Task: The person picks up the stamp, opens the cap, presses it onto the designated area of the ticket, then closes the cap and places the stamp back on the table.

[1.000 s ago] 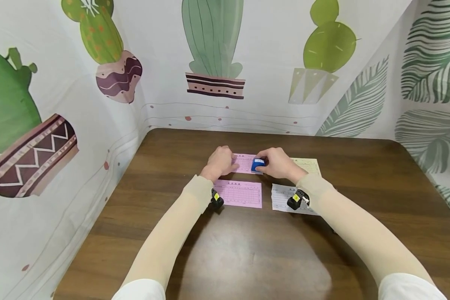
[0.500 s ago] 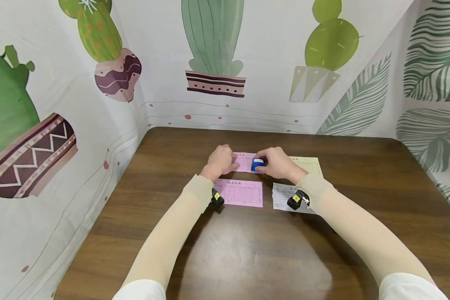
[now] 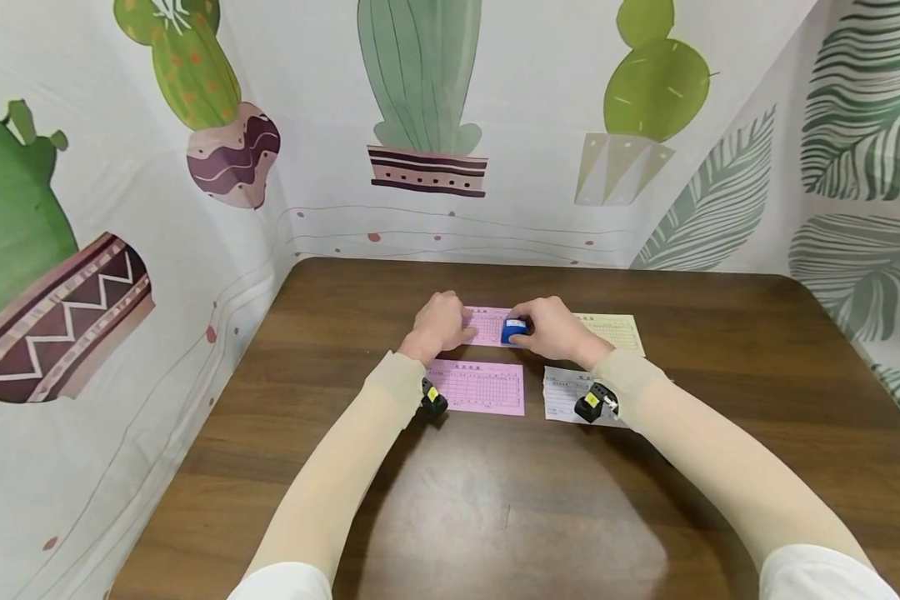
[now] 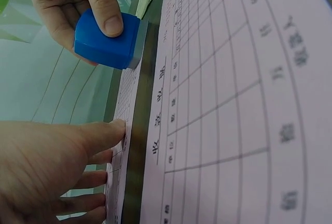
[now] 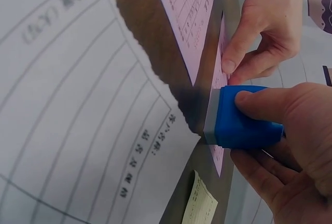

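Observation:
My right hand [image 3: 551,325] grips a blue stamp [image 3: 513,332] between thumb and fingers. Its grey base sits against the right part of the far pink form [image 3: 486,323], as the right wrist view also shows with the stamp [image 5: 244,117] upright on the paper. On the same form's left part, my left hand [image 3: 441,323] rests its fingertips, fingers spread and fairly straight in the left wrist view. The stamp's underside is hidden against the paper. A second pink form [image 3: 483,387] lies nearer, just below the left hand's wrist.
A yellow form [image 3: 607,332] lies to the right of the far pink one, partly under the right forearm. A white form with a ragged left edge [image 3: 562,396] lies nearer, below the right wrist. The brown wooden table [image 3: 465,500] meets a cactus-print cloth [image 3: 525,225] behind.
The head view shifts slightly. Both hands, the stamp and the forms keep their places, with the stamp staying against the far pink form.

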Tool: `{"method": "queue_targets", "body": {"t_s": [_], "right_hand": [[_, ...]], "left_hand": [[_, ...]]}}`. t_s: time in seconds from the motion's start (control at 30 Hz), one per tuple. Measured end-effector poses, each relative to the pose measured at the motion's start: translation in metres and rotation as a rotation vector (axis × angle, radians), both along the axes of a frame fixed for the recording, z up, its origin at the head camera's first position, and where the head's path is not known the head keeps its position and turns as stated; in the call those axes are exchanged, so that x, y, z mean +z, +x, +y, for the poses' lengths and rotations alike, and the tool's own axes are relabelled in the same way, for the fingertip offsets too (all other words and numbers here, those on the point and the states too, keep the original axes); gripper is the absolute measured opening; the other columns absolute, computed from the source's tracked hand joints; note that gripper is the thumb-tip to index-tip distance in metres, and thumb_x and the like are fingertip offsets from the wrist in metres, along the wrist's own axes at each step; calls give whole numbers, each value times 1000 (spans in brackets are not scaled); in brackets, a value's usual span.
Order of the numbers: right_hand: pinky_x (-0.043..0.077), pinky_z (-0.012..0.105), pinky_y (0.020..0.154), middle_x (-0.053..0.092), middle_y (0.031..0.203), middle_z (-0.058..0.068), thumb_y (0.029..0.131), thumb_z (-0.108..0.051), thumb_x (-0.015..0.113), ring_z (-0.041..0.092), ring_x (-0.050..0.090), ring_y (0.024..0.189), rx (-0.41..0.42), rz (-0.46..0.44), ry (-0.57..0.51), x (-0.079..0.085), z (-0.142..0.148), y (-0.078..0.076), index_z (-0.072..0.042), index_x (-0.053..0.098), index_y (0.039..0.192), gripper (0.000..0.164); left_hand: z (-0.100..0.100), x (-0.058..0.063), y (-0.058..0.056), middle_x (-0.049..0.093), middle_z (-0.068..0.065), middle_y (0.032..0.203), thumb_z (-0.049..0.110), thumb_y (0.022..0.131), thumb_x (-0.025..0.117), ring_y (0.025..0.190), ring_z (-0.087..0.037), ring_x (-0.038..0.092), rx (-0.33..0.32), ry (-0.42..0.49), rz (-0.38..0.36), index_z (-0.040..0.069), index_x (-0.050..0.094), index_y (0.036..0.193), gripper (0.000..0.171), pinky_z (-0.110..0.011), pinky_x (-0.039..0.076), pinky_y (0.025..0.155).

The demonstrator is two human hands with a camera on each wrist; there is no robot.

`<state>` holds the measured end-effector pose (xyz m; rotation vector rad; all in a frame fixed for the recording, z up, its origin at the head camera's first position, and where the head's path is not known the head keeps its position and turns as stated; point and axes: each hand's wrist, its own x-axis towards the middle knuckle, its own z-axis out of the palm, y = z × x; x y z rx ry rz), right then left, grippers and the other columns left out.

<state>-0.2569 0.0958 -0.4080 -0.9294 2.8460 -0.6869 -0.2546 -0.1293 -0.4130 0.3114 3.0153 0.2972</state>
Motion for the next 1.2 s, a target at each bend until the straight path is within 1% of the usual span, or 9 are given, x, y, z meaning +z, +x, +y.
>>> {"method": "queue_targets", "body": {"t_s": [0.1, 0.37, 0.7, 0.8, 0.9, 0.93, 1.03, 1.2], "right_hand": [[65, 43, 90, 79, 116, 15, 94, -21, 83, 23, 71, 94, -11, -7, 4, -1, 0, 0, -3, 76, 125, 36], [66, 43, 88, 79, 114, 16, 95, -21, 82, 23, 72, 92, -15, 3, 8, -3, -1, 0, -1, 75, 125, 37], [65, 43, 89, 79, 115, 16, 94, -22, 83, 21, 70, 91, -29, -16, 23, -4, 0, -1, -1, 76, 124, 37], [65, 44, 90, 80, 115, 16, 93, -21, 84, 22, 73, 94, -33, -15, 13, -3, 2, -1, -2, 78, 122, 36], [65, 45, 93, 80, 118, 16, 92, -21, 85, 25, 75, 98, -39, -20, 12, -2, 2, -3, -3, 78, 123, 36], [65, 45, 94, 79, 118, 17, 92, -22, 85, 26, 75, 100, -39, -22, 14, -2, 2, -4, -3, 78, 123, 37], [64, 46, 97, 79, 120, 17, 92, -23, 85, 27, 75, 102, -38, -36, 27, -2, 1, -5, -4, 78, 123, 37], [64, 45, 97, 79, 119, 16, 91, -24, 86, 26, 75, 101, -46, -52, 42, -2, 0, -6, -5, 79, 122, 38]], "left_hand": [[-1, 0, 0, 65, -11, 133, 40, 100, 75, 129, -30, 59, -4, 6, -1, 16, 75, 135, 43, -43, 53, 113], [-3, -1, 1, 64, -11, 135, 39, 98, 77, 129, -30, 58, 13, 31, -9, 16, 75, 136, 44, -44, 56, 110], [-3, 0, -1, 65, -10, 134, 40, 98, 77, 127, -28, 57, 10, 27, -14, 17, 75, 136, 44, -43, 55, 109], [-1, 0, -3, 64, -10, 134, 42, 98, 77, 127, -28, 57, 6, 32, -15, 17, 75, 136, 45, -43, 56, 108], [0, 0, -4, 64, -12, 138, 45, 97, 78, 130, -29, 58, 10, 33, -6, 18, 75, 136, 48, -45, 56, 110], [0, 0, -4, 63, -12, 142, 46, 96, 78, 133, -30, 57, 15, 34, -5, 18, 75, 136, 49, -45, 55, 111], [0, 0, -3, 62, -13, 145, 47, 96, 78, 134, -30, 58, 25, 34, -13, 18, 74, 136, 50, -46, 54, 112], [-1, 0, 0, 64, -12, 136, 47, 95, 79, 126, -28, 60, 32, 41, -21, 17, 74, 136, 51, -44, 56, 109]]}}
